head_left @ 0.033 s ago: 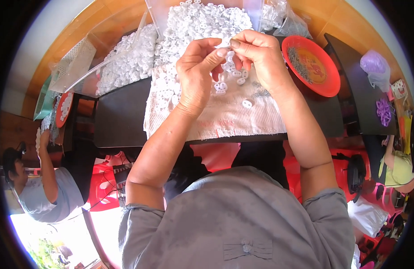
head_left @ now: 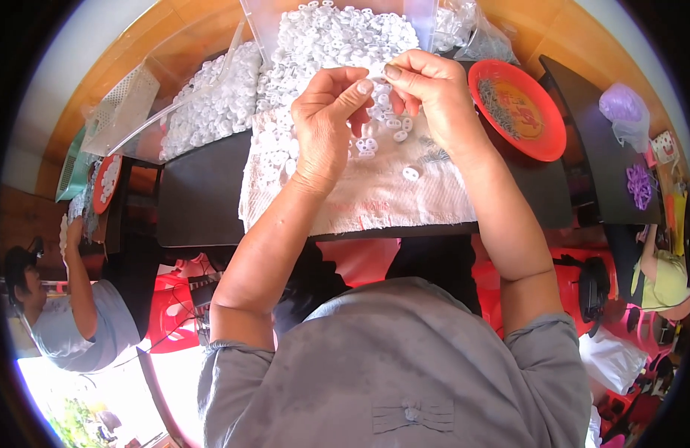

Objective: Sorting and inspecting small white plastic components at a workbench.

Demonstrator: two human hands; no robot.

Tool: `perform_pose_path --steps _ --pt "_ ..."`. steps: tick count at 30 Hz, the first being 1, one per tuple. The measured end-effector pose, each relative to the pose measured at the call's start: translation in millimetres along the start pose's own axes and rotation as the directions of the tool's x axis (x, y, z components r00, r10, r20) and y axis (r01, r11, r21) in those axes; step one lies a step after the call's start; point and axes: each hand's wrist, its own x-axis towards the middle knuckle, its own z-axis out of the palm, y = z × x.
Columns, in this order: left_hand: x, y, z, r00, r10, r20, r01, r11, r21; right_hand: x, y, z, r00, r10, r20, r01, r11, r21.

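Above the far part of the cloth, my left hand and my right hand are held close together, fingertips almost meeting. My left thumb and forefinger are closed on a small white plastic piece, partly hidden by the fingers. My right thumb and forefinger are pinched beside it; whatever lies between them is too small to make out. Below the hands, several loose white two-holed pieces lie on the cloth. Thin grey metal pieces lie near my right wrist.
A heap of white pieces fills a clear bin at the back, with more to its left. A red plate holding thin metal pieces stands at the right. One person sits at far left, another at far right.
My left hand has shifted slightly left, its thumb drawing a little away from my right fingertips. My right hand has hardly moved.
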Motion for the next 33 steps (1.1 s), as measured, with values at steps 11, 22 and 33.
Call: perform_pose_path --steps 11,22,33 --pt "2 6 -6 0.995 -0.099 -0.01 0.1 0.985 0.14 -2 2 7 0.999 0.034 -0.02 -0.035 0.998 -0.058" --pt "0 5 -4 0.994 -0.106 0.012 0.1 0.965 0.244 -4 13 16 0.992 -0.102 -0.069 0.083 0.97 -0.23" --pt "-1 6 -5 0.998 -0.051 -0.021 0.053 0.99 0.128 -2 -2 7 0.994 0.0 -0.111 -0.011 0.995 -0.101"
